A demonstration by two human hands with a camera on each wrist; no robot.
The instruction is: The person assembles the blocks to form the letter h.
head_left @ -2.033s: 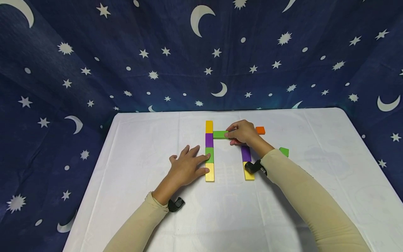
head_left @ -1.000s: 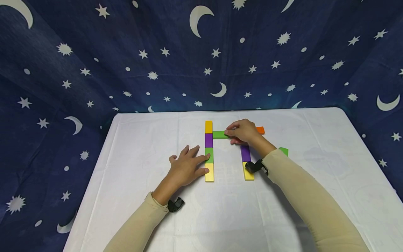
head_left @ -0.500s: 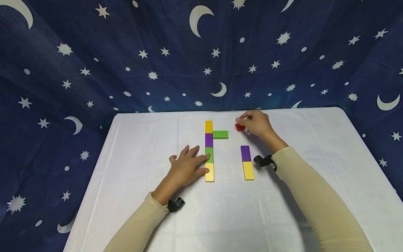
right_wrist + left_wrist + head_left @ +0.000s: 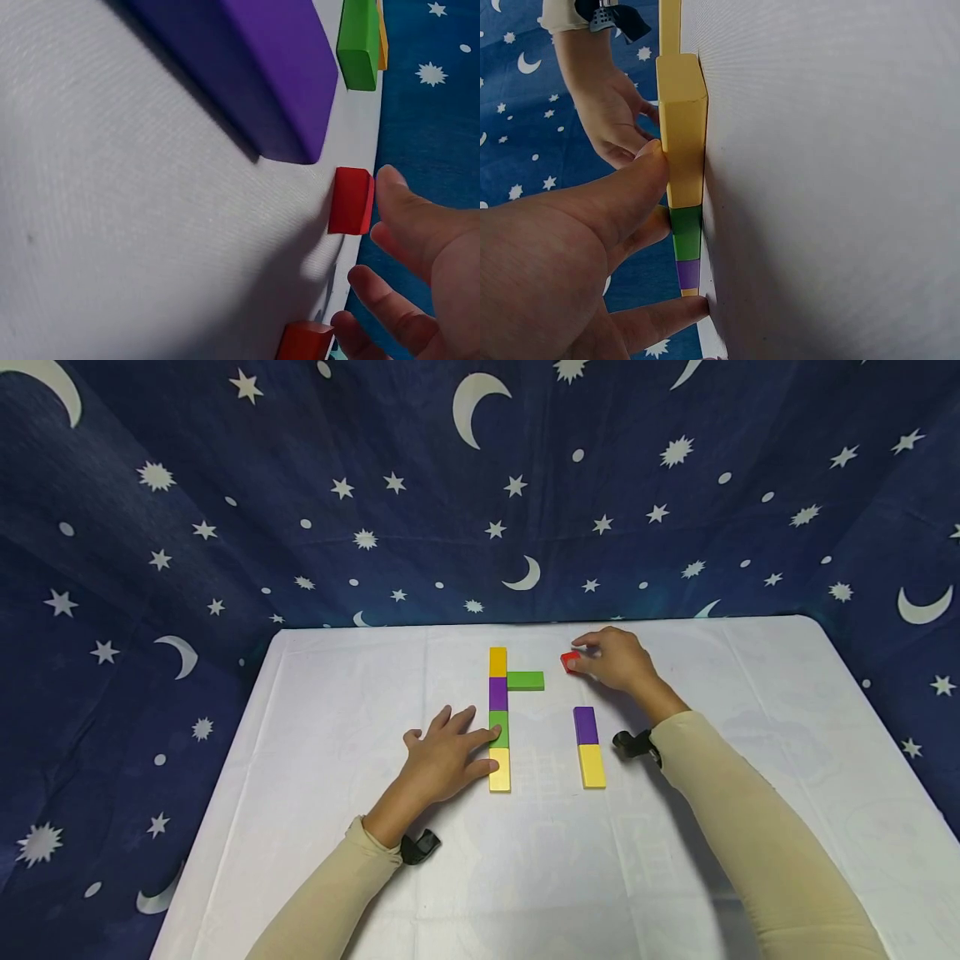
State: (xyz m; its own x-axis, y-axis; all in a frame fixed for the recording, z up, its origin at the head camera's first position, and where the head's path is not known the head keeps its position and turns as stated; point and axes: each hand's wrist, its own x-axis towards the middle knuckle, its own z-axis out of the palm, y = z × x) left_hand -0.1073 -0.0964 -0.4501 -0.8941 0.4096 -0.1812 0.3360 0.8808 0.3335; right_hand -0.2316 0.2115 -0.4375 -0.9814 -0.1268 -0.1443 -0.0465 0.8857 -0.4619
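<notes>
On the white table, my left hand (image 4: 442,760) has its fingers spread. Its thumb and index finger rest on a pale yellow block (image 4: 499,781) and a green block (image 4: 495,740) in an upright column. Above these lie a purple block (image 4: 498,693) and an amber block (image 4: 498,662). Another green block (image 4: 526,681) lies crosswise, touching the column's right side. My right hand (image 4: 618,662) is at a small red block (image 4: 567,662), thumb beside it and fingers apart. In the right wrist view, the red block (image 4: 351,201) stands on the table without a grip around it.
A purple block (image 4: 586,726) and a yellow block (image 4: 592,767) lie end to end, right of the column. In the right wrist view an orange-red block (image 4: 304,343) sits below the hand. A dark blue star-patterned cloth (image 4: 420,560) hangs behind the table.
My right hand has moved from the crosswise green block to the red block, uncovering the purple and yellow blocks. Its fingers have since spread from the red block. My left hand stays put.
</notes>
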